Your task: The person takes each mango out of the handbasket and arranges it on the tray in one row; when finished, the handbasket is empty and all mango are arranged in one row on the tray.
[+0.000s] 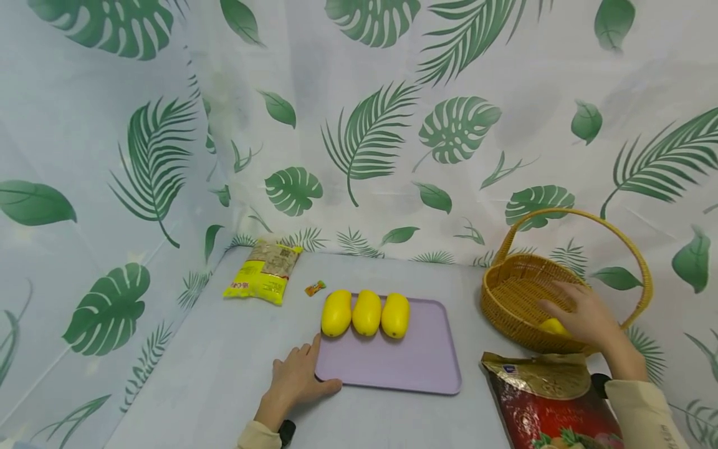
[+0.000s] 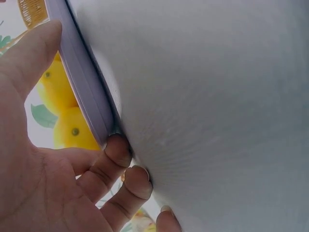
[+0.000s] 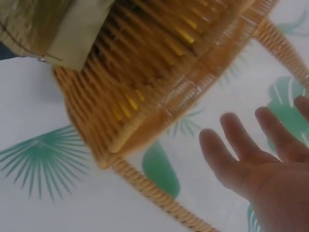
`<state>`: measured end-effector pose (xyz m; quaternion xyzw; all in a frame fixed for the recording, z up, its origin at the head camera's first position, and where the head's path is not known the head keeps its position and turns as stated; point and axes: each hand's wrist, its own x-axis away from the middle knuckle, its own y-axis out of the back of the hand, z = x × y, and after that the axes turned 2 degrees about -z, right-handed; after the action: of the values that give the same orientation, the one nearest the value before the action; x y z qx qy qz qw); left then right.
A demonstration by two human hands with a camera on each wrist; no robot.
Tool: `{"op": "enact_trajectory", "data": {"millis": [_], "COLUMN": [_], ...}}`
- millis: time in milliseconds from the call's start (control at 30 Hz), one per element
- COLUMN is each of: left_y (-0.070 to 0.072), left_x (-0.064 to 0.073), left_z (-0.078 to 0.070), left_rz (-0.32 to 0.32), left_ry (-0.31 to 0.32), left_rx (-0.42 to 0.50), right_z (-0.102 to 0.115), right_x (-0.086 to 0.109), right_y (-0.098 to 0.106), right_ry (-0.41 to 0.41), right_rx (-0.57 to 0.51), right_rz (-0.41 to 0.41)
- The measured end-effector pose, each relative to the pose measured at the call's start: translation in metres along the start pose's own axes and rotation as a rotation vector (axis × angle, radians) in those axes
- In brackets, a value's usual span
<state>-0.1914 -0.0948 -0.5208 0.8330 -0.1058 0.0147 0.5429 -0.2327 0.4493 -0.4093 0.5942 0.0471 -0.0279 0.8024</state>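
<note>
Three yellow, oblong mango-like fruits point(image 1: 366, 313) lie side by side along the far left part of a lilac tray point(image 1: 392, 368). My left hand point(image 1: 300, 376) rests at the tray's near left corner, its thumb and fingertips touching the rim point(image 2: 89, 92) with fingers spread. Above the wicker basket point(image 1: 507, 299), my right hand point(image 1: 580, 312) holds nothing, and its fingers point(image 3: 241, 137) are extended and apart. Another yellow fruit point(image 1: 553, 326) sits in the basket under that hand, partly hidden by it.
A red and gold bag point(image 1: 552, 399) lies in front of the basket, near my right forearm. The basket's tall handle point(image 1: 634, 249) arches above it. At the back left are a yellow packet point(image 1: 263, 272) and a small orange wrapped candy point(image 1: 315, 287). Leaf-patterned cloth walls surround the table.
</note>
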Motion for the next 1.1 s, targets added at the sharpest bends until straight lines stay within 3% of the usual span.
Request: {"op": "enact_trajectory", "data": {"millis": [300, 1100], "left_y": [-0.001, -0.001], "left_x": [-0.001, -0.001], "left_z": [0.001, 0.003], "left_rz": [-0.002, 0.001], "left_ry": [-0.006, -0.006], "left_rx": [-0.005, 0.020], "right_z": [-0.017, -0.040], "right_x": [0.002, -0.010], "right_y": [-0.002, -0.029], "right_ry": [-0.062, -0.095], "right_rx": [0.010, -0.019], "right_rz": [0.016, 0.118]}}
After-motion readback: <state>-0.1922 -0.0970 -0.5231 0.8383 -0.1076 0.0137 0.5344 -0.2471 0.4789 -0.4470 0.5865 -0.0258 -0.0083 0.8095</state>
